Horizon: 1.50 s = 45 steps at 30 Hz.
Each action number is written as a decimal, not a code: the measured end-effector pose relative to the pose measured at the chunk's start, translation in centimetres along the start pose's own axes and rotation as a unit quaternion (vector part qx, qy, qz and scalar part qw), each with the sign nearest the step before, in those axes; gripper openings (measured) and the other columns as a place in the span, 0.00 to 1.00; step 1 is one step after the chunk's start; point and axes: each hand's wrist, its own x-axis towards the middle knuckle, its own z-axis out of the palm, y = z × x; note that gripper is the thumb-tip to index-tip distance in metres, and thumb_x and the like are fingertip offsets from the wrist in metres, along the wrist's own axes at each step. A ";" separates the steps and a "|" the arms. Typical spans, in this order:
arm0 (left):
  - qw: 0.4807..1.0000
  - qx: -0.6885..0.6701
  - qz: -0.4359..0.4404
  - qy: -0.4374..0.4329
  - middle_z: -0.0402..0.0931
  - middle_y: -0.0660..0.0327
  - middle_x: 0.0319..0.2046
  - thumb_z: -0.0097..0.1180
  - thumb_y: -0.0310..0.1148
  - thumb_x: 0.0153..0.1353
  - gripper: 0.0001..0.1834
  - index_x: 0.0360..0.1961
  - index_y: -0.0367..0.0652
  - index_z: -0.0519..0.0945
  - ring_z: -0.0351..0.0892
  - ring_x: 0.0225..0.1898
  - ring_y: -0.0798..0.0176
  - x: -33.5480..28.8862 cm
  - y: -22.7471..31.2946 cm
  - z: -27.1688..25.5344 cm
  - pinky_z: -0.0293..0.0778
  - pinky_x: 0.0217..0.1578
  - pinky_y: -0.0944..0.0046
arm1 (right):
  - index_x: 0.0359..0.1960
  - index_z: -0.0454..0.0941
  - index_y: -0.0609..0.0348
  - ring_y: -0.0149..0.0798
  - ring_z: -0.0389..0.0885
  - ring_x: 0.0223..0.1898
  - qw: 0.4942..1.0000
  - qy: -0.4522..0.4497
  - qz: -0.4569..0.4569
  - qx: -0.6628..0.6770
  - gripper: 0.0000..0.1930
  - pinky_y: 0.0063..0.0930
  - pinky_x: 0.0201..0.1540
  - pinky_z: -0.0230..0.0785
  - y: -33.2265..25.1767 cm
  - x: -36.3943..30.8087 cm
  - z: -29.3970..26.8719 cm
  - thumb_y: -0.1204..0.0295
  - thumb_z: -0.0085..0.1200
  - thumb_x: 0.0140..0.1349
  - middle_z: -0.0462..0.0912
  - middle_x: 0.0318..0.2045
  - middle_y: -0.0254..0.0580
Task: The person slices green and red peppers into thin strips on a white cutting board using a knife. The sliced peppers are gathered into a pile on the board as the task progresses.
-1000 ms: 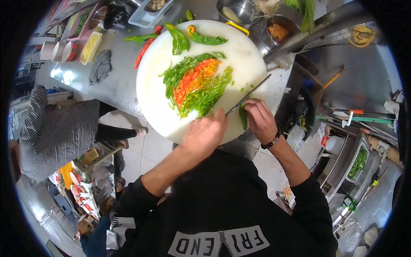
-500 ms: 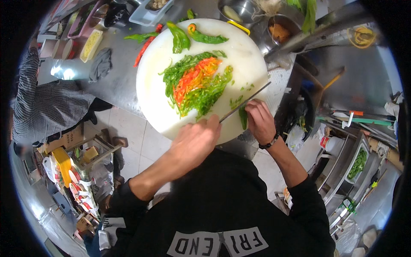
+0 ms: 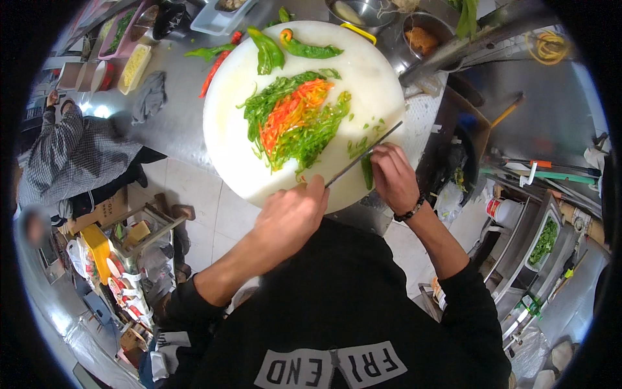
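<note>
A kitchen knife (image 3: 346,168) is gripped in my left hand (image 3: 289,219), its thin blade slanting up to the right over the round white cutting board (image 3: 223,172). My right hand (image 3: 394,178) has bent fingers pressing a green pepper (image 3: 367,172) onto the board's right part, close beside the blade. Small green pepper slices (image 3: 356,148) lie just beyond the knife. In the board's middle is a heap of shredded green pepper (image 3: 311,146) and orange-red pepper strips (image 3: 285,120). Two whole green peppers (image 3: 265,53) rest along the far edge.
Red and green peppers (image 3: 212,74) lie left of the board, near a grey cloth (image 3: 150,97) and a yellow-filled tray (image 3: 134,69). Metal bowls (image 3: 427,35) stand at the back right. Another person in a checked garment (image 3: 84,152) is at the left.
The knife has shifted slightly left and toward me with my left hand. More cut green slices lie beyond the blade. My right hand keeps pressing the pepper.
</note>
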 end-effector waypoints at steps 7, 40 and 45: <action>1.000 -0.019 -0.011 0.020 0.82 0.40 0.25 0.58 0.33 0.76 0.11 0.38 0.36 0.74 0.84 0.28 0.33 2.8 0.7 0.7 0.79 0.30 0.37 | 0.46 0.78 0.65 0.60 0.83 0.52 1.000 0.014 -0.014 0.006 0.16 0.45 0.56 0.78 0.3 0.0 0.2 0.89 0.63 0.57 0.83 0.47 0.54; 0.996 -0.052 -0.025 0.073 0.82 0.41 0.24 0.58 0.33 0.76 0.12 0.37 0.36 0.74 0.84 0.28 0.30 2.5 0.0 3.2 0.79 0.30 0.37 | 0.47 0.77 0.63 0.59 0.81 0.57 0.998 -0.029 -0.026 0.047 0.17 0.46 0.60 0.77 0.4 -0.9 0.7 0.85 0.66 0.57 0.83 0.51 0.51; 0.998 -0.048 -0.028 -0.007 0.82 0.41 0.25 0.56 0.32 0.74 0.10 0.40 0.34 0.75 0.85 0.27 0.34 0.4 0.0 1.1 0.80 0.29 0.39 | 0.48 0.77 0.63 0.60 0.81 0.59 0.998 -0.027 -0.030 0.039 0.17 0.47 0.62 0.77 1.4 -1.0 1.6 0.85 0.65 0.58 0.83 0.52 0.53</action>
